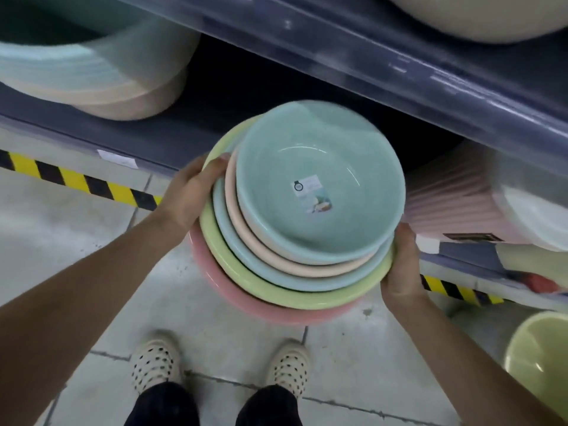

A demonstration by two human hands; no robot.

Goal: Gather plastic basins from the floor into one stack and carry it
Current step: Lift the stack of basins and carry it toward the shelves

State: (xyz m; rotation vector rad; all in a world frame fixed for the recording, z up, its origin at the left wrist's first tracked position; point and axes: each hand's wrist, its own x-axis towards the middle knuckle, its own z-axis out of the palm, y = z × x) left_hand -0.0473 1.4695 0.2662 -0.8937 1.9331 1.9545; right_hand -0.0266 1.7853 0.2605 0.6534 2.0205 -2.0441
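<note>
Stack: nested basins (307, 241), teal on top, pink lowest, held above the floor.
Left hand (190, 192): gripped the stack's rim.
Right hand (401, 269): clasped the opposite rim.

Stack of basins (302, 216): only rims of the lower four show, bodies hidden under the top one. Sticker (312, 195) inside it too small to read. Left hand (190, 195) and right hand (402, 265) fingers hidden beneath the stack. Yellow basin (541, 361) right of the stack cut off by the frame. Shelf (384, 66) above the stack motion-blurred.
</note>
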